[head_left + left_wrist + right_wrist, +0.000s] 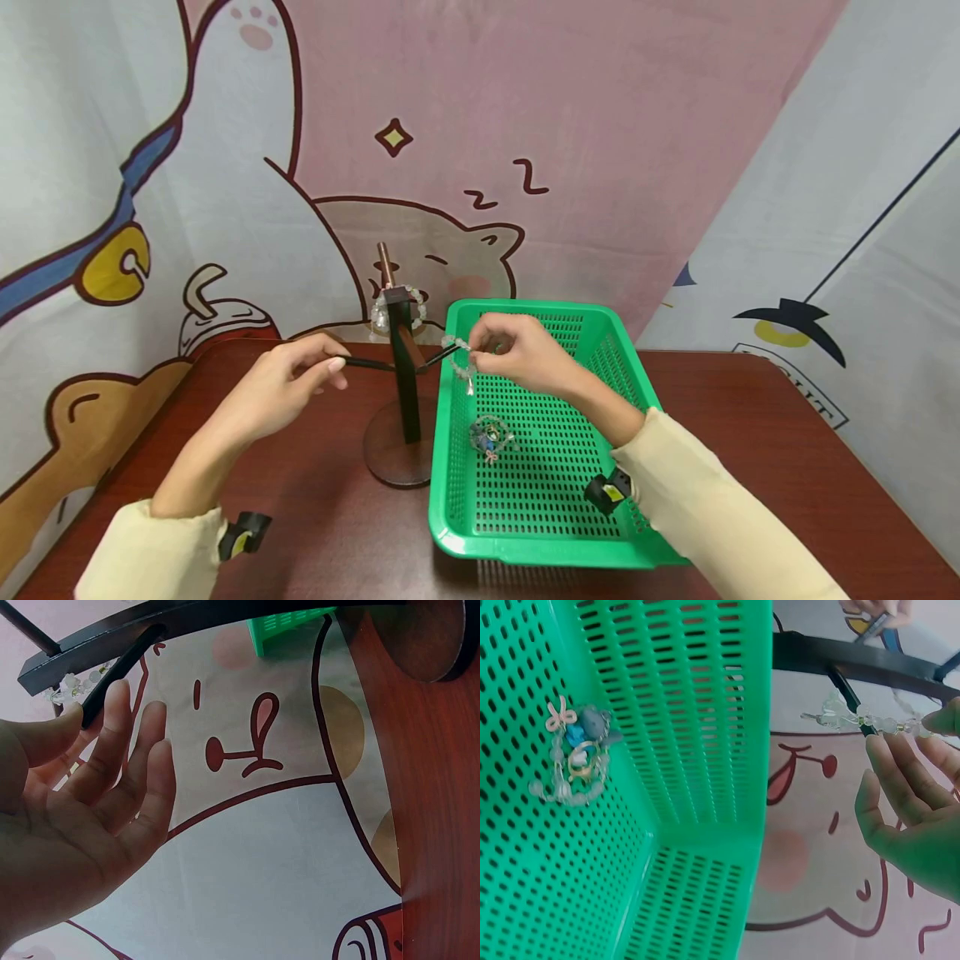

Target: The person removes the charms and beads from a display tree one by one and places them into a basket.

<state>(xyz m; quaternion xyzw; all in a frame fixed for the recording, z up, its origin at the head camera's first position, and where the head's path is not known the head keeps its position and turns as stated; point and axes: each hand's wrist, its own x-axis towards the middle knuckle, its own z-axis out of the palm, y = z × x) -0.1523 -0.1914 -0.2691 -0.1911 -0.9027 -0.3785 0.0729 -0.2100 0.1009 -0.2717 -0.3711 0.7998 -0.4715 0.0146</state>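
The bracelet (461,372) is pinched in the grip of the right hand (517,354), round the stand's (406,392) right bar (442,356), which is pointed toward that hand, while the stand's left bar (369,363) is pinched by the left hand (288,383).

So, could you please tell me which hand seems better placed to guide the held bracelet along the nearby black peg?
Probably the right: the right hand pinches the bracelet at the nearby black peg, while the left hand pinches the opposite peg across the stand and holds no bracelet.
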